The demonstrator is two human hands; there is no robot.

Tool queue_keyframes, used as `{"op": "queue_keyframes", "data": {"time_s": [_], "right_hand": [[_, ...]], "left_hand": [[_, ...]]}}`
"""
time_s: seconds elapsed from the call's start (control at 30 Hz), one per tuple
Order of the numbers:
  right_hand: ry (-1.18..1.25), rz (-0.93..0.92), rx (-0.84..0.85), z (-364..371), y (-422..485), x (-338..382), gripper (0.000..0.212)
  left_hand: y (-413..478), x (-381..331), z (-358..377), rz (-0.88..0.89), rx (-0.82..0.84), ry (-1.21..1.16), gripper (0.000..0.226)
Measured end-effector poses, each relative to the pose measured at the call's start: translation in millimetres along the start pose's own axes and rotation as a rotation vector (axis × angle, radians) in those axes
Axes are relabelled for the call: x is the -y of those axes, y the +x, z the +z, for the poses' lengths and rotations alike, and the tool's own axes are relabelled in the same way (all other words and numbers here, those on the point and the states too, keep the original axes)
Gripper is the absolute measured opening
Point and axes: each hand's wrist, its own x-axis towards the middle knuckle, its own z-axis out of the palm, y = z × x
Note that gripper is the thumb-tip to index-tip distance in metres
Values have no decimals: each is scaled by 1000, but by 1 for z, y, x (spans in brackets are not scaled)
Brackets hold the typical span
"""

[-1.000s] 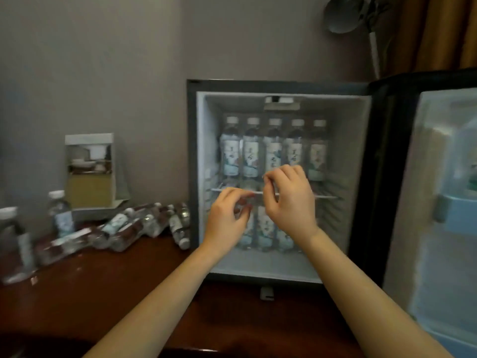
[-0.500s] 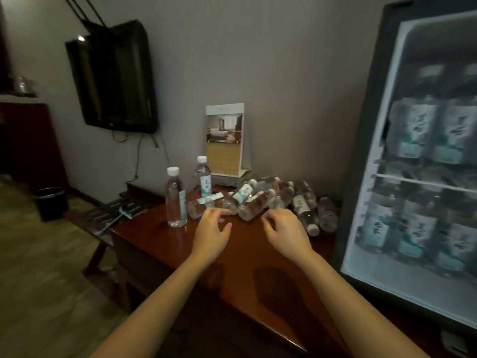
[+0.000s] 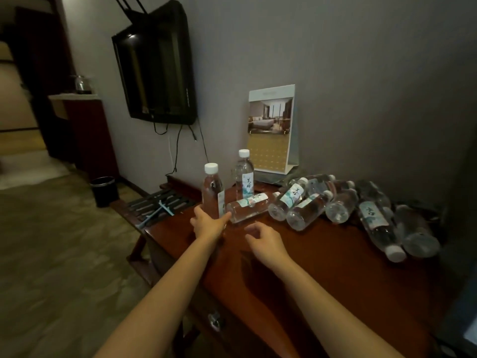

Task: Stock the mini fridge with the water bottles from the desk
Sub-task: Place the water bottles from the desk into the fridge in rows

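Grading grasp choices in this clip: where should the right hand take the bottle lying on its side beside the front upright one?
Probably round its labelled middle, the right hand coming down from above and the near side. The lying bottle rests on the desk, long side toward the person; the front upright bottle crowds its base and another bottle lies by its cap.

A hotel room, shown by the wall-mounted TV (image 3: 157, 65), luggage rack (image 3: 162, 202) and card (image 3: 269, 130) on the desk (image 3: 322, 254) picturing a bedroom.
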Motion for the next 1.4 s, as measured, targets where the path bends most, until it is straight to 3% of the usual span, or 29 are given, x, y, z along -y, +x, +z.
{"op": "queue_keyframes", "data": {"time_s": [0.13, 0.27, 0.37, 0.47, 0.67, 0.77, 0.97, 1.17, 1.27, 1.4], "right_hand": [[43, 40, 12, 1, 7, -10, 19], [105, 86, -7, -1, 9, -15, 19], [126, 91, -2, -1, 4, -12, 21], [172, 88, 37, 0, -3, -4, 29], [225, 50, 145, 1, -25, 6, 66], [381, 2, 217, -3, -37, 7, 78], [555, -129, 175, -41, -69, 15, 64], [505, -216, 45, -100, -114, 30, 63], [488, -241, -27, -129, -140, 37, 62], [450, -262, -118, -170, -182, 45, 51]], "left_hand": [[13, 4, 13, -72, -33, -22, 97], [21, 13, 8, 24, -77, -61, 78], [20, 18, -3, 82, 39, -83, 62], [12, 17, -20, 131, 195, -73, 63], [-26, 7, -48, 213, 459, -114, 50], [-50, 0, -52, 184, 551, -192, 52], [-104, -31, -50, 222, 736, -302, 45], [-155, -75, -44, 375, 792, -282, 38], [-182, -96, -38, 417, 781, -297, 45], [-225, -124, -26, 484, 836, -359, 44]]}}
